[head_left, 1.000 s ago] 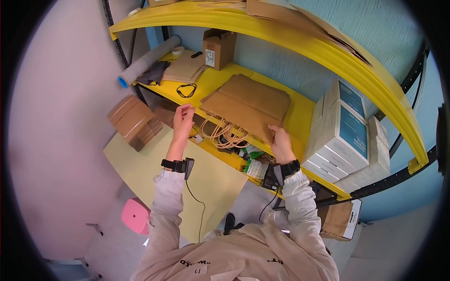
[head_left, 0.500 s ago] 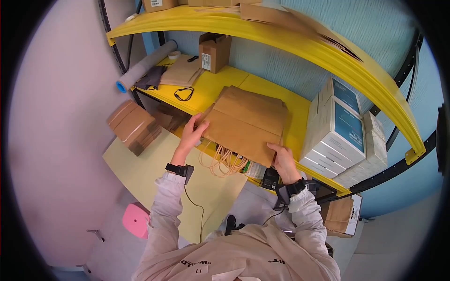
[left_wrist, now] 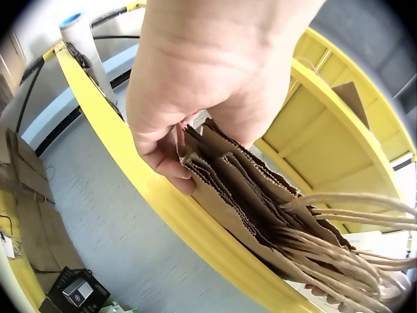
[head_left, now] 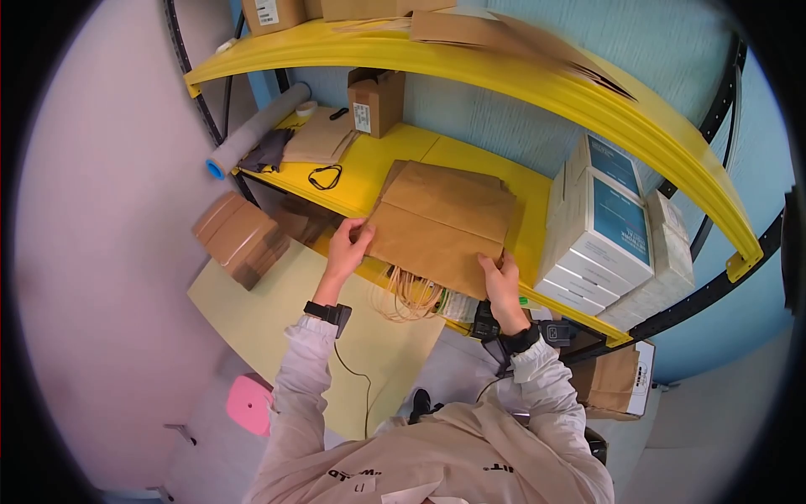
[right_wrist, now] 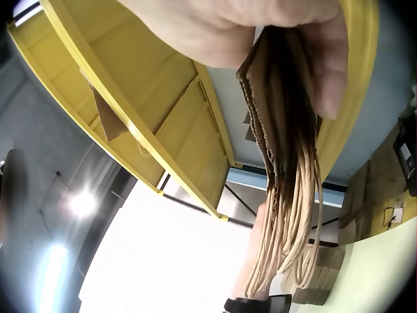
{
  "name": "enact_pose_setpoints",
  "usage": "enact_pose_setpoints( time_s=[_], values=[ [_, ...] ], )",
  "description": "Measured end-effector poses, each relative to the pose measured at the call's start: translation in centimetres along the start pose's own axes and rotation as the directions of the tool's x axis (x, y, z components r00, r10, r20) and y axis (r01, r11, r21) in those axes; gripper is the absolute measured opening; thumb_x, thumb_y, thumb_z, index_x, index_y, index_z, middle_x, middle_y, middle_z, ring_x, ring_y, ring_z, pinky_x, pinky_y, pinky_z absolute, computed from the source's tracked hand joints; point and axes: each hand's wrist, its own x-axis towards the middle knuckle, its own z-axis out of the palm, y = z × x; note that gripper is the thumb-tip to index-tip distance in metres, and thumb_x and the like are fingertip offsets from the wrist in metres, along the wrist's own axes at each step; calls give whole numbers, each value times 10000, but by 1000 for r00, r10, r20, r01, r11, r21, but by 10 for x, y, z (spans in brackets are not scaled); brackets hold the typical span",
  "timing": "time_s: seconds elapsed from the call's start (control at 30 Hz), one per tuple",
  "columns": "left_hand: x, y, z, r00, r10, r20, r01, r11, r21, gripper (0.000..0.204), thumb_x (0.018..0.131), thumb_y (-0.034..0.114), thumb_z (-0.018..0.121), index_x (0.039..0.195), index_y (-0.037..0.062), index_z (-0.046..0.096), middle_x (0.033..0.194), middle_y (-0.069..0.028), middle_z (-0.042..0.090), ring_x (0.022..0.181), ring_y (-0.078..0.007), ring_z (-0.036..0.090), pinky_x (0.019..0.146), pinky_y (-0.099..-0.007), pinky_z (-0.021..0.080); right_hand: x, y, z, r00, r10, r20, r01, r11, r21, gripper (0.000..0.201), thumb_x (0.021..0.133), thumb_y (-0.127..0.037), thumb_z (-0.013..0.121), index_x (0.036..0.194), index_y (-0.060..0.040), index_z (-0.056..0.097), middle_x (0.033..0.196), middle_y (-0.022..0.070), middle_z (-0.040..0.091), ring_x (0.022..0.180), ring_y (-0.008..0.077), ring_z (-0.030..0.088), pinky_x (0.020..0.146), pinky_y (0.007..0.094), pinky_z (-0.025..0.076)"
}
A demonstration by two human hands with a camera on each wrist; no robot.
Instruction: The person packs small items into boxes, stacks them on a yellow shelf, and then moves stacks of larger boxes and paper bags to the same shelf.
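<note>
A stack of brown paper bags [head_left: 441,220] lies at the front of the yellow shelf, its open ends toward me. Twisted paper handles [head_left: 413,294] hang loosely from that near edge. At the near left corner my left hand [head_left: 346,252] pinches the stack, thumb on top. My right hand [head_left: 502,286] grips the near right corner. The left wrist view shows several layers of bag edges [left_wrist: 251,195] with jagged rims between thumb and fingers. From the right wrist, the bag mouths [right_wrist: 277,98] appear pressed together in that hand, handles [right_wrist: 296,215] dangling below.
White boxes with blue labels [head_left: 620,210] stand on the shelf's right end. Farther left are a black cable [head_left: 325,177], folded brown paper [head_left: 319,139] and a small cardboard box [head_left: 376,102]. A strapped cardboard bundle [head_left: 238,239] sits on the pale table [head_left: 277,294]. An upper yellow shelf [head_left: 470,63] overhangs.
My left hand has come down from the air and taken hold of the stack's left corner. The stack's near edge has shifted toward me, and the right hand has kept its corner.
</note>
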Motion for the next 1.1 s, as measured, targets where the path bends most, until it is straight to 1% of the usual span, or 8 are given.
enact_pose_setpoints(
  time_s=[0.1, 0.23, 0.4, 0.5, 0.57, 0.9, 1.0, 1.1],
  values=[
    [0, -3, 3, 990, 144, 2, -144, 989, 32, 506, 981, 310, 835, 1310, -39, 671, 1144, -137, 768, 1018, -156, 704, 903, -317, 567, 2, 0, -1, 1000, 16, -26, -18, 995, -103, 365, 1008, -147, 735, 1258, 92, 619, 1173, 148, 745, 1026, 215, 699, 907, 345, 555],
    [-3, -1, 4, 996, 91, 20, -91, 996, -8, 528, 964, 307, 858, 1313, -42, 668, 1172, -140, 751, 1037, -180, 705, 925, -322, 567, 11, 8, -1, 998, 4, -65, -9, 996, -85, 363, 1004, -172, 753, 1220, 92, 630, 1141, 149, 749, 1003, 210, 698, 884, 347, 556],
    [2, -6, 3, 994, 92, -52, -90, 995, 34, 580, 975, 334, 840, 1363, -54, 652, 1189, -135, 726, 1055, -205, 703, 939, -331, 565, 27, 11, -7, 959, 284, -8, -279, 947, 158, 423, 1020, -226, 748, 1289, 75, 621, 1214, 158, 721, 1063, 226, 721, 884, 351, 598],
    [9, -10, 2, 999, 49, -7, -49, 997, 54, 621, 994, 362, 813, 1416, -57, 636, 1171, -130, 749, 1028, -186, 708, 924, -324, 567, 28, 8, -6, 940, 336, 63, -341, 915, 216, 512, 1016, -279, 754, 1360, 72, 611, 1263, 149, 717, 1089, 229, 710, 911, 362, 580],
    [4, 2, 2, 985, -15, 173, 19, 1000, -19, 615, 1017, 361, 780, 1435, -64, 629, 1147, -118, 776, 989, -170, 715, 914, -311, 568, 28, 7, 2, 938, 341, 65, -347, 921, 178, 529, 1020, -291, 747, 1381, 67, 603, 1285, 147, 712, 1113, 235, 708, 916, 364, 581],
    [-10, 22, -7, 977, 37, 212, -8, 991, -134, 448, 1067, 206, 731, 1431, -41, 650, 1203, -31, 761, 1048, -75, 675, 908, -258, 546, 34, 6, 6, 899, 400, 178, -435, 860, 266, 482, 999, -163, 748, 1411, 37, 596, 1347, 144, 699, 1173, 276, 710, 975, 415, 602],
    [-14, 33, -8, 984, -2, 176, 38, 979, -200, 460, 1056, 241, 747, 1423, -24, 663, 1185, -28, 760, 1013, -72, 676, 838, -253, 546, 36, 10, 6, 905, 378, 195, -421, 863, 278, 456, 989, -103, 744, 1398, 34, 597, 1316, 145, 709, 1157, 277, 717, 963, 416, 604],
    [-19, 46, -13, 966, -224, 128, 249, 942, -226, 504, 1021, 267, 785, 1412, -29, 669, 1137, -62, 777, 952, -122, 715, 789, -294, 579, 37, 7, 6, 903, 382, 196, -423, 869, 255, 434, 984, -78, 737, 1380, 30, 596, 1273, 141, 718, 1148, 279, 720, 951, 418, 607]
  ],
)
